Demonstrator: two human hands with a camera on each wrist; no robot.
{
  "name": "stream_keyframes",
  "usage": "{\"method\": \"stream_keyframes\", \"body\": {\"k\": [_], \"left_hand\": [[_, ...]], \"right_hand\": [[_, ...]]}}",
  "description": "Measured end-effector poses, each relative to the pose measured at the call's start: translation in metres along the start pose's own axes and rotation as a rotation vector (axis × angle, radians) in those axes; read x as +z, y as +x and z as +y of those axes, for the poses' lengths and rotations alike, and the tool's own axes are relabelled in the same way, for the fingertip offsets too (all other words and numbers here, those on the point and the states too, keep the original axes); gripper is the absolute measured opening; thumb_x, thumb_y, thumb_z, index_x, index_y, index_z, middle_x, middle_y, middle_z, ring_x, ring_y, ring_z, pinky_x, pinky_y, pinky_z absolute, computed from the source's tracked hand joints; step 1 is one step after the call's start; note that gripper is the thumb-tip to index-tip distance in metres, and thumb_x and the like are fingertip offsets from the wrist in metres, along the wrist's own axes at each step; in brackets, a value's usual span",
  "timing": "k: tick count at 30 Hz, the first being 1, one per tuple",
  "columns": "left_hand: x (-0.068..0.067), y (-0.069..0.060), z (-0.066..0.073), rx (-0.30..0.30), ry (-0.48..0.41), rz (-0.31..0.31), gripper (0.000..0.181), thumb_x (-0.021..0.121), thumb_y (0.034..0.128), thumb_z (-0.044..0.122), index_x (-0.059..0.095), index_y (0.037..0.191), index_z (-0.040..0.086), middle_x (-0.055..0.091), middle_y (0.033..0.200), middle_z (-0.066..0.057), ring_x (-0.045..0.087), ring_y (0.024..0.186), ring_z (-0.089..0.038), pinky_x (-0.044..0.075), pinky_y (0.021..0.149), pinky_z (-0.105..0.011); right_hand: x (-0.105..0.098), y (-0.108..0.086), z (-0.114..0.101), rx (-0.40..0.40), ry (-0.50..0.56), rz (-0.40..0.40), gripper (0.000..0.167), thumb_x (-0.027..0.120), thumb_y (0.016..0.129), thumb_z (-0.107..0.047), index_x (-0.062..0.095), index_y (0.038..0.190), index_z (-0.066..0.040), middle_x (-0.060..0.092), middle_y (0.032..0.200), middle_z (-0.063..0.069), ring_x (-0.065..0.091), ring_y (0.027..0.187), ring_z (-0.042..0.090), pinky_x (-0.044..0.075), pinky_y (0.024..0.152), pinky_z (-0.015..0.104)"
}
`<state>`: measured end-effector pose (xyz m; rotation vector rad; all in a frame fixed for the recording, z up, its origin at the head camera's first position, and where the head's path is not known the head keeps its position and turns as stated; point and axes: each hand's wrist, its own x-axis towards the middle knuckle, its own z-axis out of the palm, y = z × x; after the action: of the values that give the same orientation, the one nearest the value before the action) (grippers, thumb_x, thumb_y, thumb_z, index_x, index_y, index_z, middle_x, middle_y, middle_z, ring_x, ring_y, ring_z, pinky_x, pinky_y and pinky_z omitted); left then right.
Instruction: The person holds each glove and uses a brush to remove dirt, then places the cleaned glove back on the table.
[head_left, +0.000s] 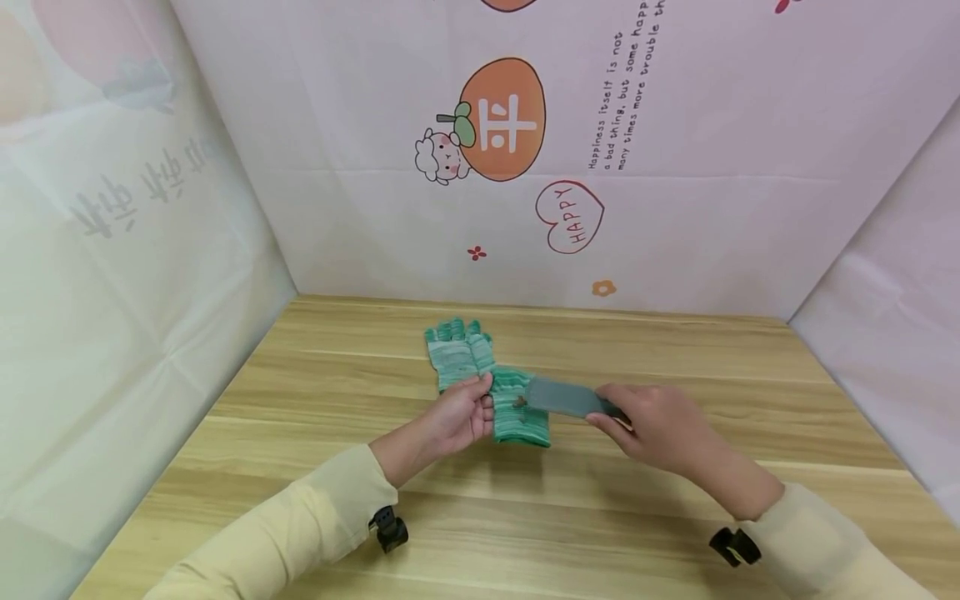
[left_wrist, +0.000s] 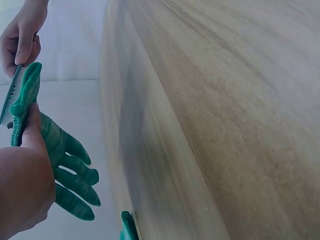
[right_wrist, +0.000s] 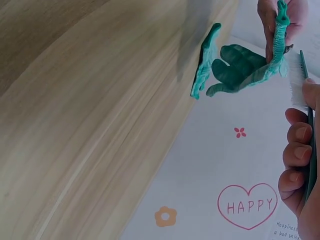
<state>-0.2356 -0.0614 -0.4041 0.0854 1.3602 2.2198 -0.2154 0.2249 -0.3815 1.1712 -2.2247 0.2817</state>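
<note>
My left hand [head_left: 457, 414] grips a green-and-white striped knit glove [head_left: 517, 427] by its side, holding it above the table. A small brown lump [head_left: 519, 402] sticks to the glove near the cuff. In the left wrist view the glove's fingers [left_wrist: 75, 187] spread out beyond my hand. My right hand [head_left: 667, 425] grasps the handle of a grey-green brush [head_left: 566, 397]. Its white bristles [right_wrist: 297, 90] face the glove in the right wrist view; whether they touch it I cannot tell. A second matching glove [head_left: 459, 358] lies flat just behind the held one.
The wooden table [head_left: 337, 500] ends at a printed white cloth backdrop [head_left: 375, 233]. White cloth walls [head_left: 112, 292] stand on the left and right sides. Dark wrist cameras [head_left: 390, 529] hang under both sleeves.
</note>
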Motion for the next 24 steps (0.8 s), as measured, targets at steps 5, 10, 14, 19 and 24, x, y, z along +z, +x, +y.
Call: {"method": "stream_keyframes", "body": {"k": [5,10,14,19,24], "left_hand": [[0.004,-0.001,-0.002,-0.015,0.029,-0.029,0.023,0.029,0.1089,0.024,0.029,0.089,0.012,0.032,0.073,0.001,0.025,0.060,-0.011,0.024,0.057,-0.025],[0.009,-0.002,-0.004,-0.030,0.068,-0.067,0.025,0.029,0.1089,0.024,0.038,0.088,0.012,0.037,0.073,0.002,0.031,0.059,-0.009,0.027,0.056,-0.022],[0.010,-0.002,-0.004,-0.028,0.076,-0.060,0.024,0.030,0.1089,0.025,0.046,0.096,0.012,0.044,0.074,0.004,0.039,0.061,-0.005,0.032,0.055,-0.018],[0.007,0.000,-0.001,-0.038,0.077,0.007,0.034,0.028,0.1090,0.026,0.032,0.133,0.003,0.037,0.078,0.003,0.030,0.062,-0.007,0.025,0.056,-0.019],[0.004,0.002,0.001,-0.016,0.065,0.028,0.019,0.027,0.1092,0.026,0.035,0.100,0.010,0.034,0.078,0.002,0.024,0.062,-0.009,0.022,0.056,-0.021]], "right_hand": [[0.006,0.005,-0.005,-0.032,0.006,0.018,0.040,0.049,0.100,-0.048,0.059,0.087,-0.011,0.041,0.061,-0.015,0.031,0.048,-0.004,0.022,0.041,0.014],[0.011,0.013,-0.012,-0.044,0.031,0.039,0.043,0.044,0.101,-0.050,0.059,0.088,-0.012,0.039,0.061,-0.016,0.030,0.048,-0.005,0.021,0.041,0.014],[0.014,0.015,-0.016,-0.035,0.059,0.006,0.046,0.040,0.101,-0.052,0.058,0.087,-0.012,0.033,0.060,-0.017,0.026,0.048,-0.006,0.019,0.041,0.014],[0.011,0.011,-0.016,-0.013,0.095,-0.053,0.033,0.058,0.097,-0.043,0.060,0.090,-0.012,0.037,0.061,-0.017,0.027,0.048,-0.006,0.022,0.042,0.013],[0.005,0.006,-0.013,-0.010,0.114,-0.093,0.035,0.054,0.099,-0.044,0.061,0.091,-0.011,0.037,0.062,-0.018,0.026,0.048,-0.007,0.023,0.043,0.013]]}}
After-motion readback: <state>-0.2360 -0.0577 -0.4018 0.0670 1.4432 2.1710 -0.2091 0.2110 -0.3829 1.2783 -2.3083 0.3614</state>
